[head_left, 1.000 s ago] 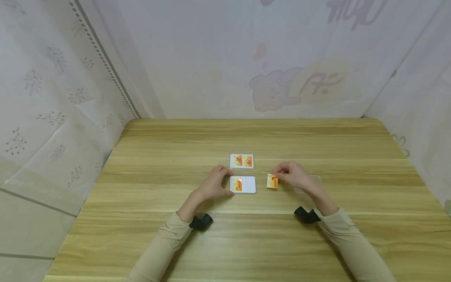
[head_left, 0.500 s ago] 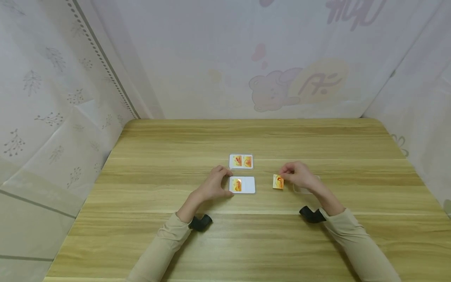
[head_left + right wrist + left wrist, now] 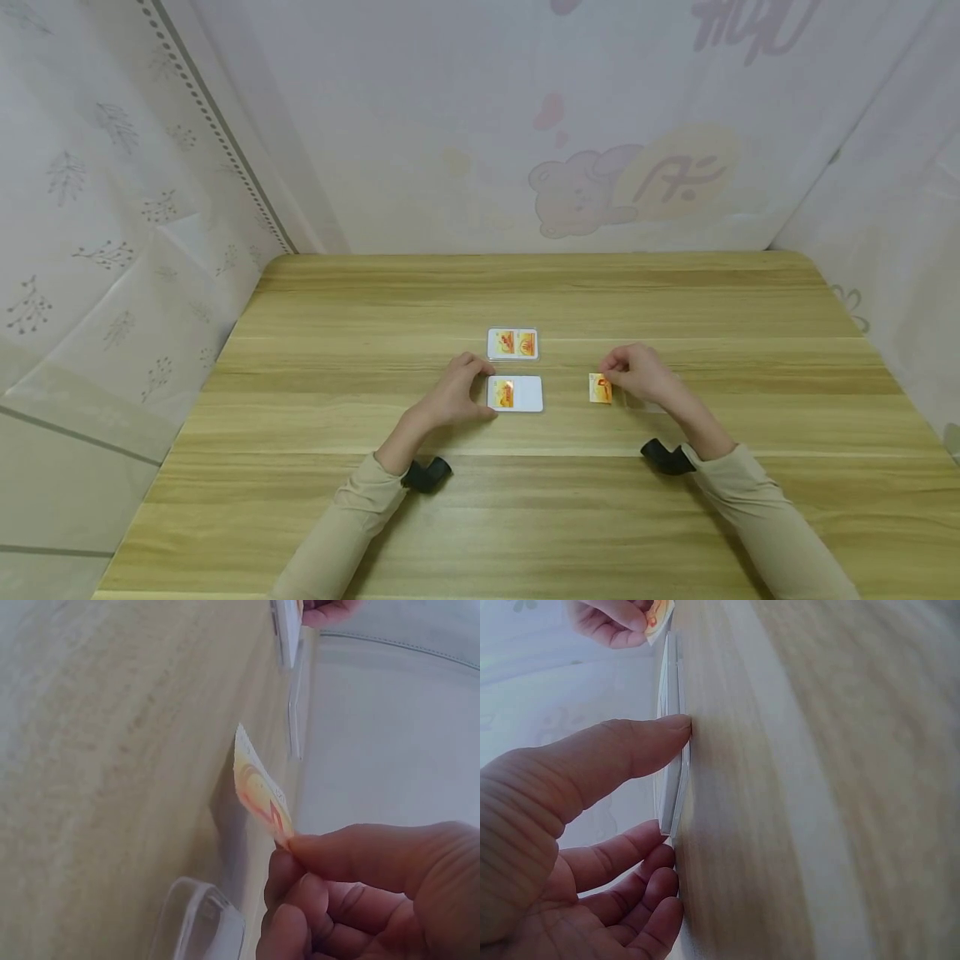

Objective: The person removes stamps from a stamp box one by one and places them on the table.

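Between thumb and fingers, my left hand [image 3: 452, 392] holds the left end of a flat clear case [image 3: 531, 394] with a white insert. One yellow-and-red stamp [image 3: 503, 394] lies on the insert's left half; its right half is plain white. My right hand [image 3: 637, 377] pinches another yellow-orange stamp [image 3: 599, 388] by its corner, to the right of the case. In the right wrist view that stamp [image 3: 259, 787] looks tilted and bowed, with perforated edges and a shadow on the wood beside it.
Just beyond the held case lies a similar case [image 3: 513, 355] with two stamps. A transparent plastic cover [image 3: 636, 405] rests on the wooden table [image 3: 480, 517], partly hidden under the right hand and wrist. Black wrist mounts [image 3: 427, 474] sit at both sleeves. A patterned curtain stands behind the table.
My right hand has moved to the right with the stamp, away from the held case, slowing over the last half second. The left hand stays in place on the case.
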A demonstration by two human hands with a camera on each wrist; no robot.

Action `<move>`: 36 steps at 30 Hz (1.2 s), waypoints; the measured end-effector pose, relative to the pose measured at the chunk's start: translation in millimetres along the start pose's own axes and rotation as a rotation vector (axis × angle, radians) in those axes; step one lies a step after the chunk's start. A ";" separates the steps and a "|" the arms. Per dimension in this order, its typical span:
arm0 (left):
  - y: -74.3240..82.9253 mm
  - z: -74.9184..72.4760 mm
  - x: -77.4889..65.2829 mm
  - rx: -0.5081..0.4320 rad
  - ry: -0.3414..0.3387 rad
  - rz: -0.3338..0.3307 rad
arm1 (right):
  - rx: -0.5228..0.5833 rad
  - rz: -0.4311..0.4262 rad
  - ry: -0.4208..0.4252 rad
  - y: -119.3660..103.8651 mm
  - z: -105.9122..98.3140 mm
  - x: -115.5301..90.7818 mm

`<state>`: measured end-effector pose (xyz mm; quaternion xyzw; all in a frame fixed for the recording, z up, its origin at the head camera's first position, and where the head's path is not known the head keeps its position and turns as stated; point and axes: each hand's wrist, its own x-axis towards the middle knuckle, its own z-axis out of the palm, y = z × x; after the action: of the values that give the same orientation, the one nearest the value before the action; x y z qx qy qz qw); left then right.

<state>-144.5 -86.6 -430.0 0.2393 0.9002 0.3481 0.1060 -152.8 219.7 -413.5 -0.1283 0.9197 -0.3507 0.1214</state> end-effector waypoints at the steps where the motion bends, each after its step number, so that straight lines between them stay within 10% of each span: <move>1: -0.2 0.1 0.1 -0.002 0.001 0.001 | -0.016 -0.005 0.004 -0.2 0.4 0.3; 36: -0.4 -0.8 -0.3 -0.013 -0.004 -0.006 | -0.159 -0.003 0.035 -7.6 12.1 8.3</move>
<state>-144.6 -87.5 -429.7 0.2367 0.8983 0.3532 0.1105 -155.7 204.2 -418.2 -0.1329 0.9464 -0.2789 0.0944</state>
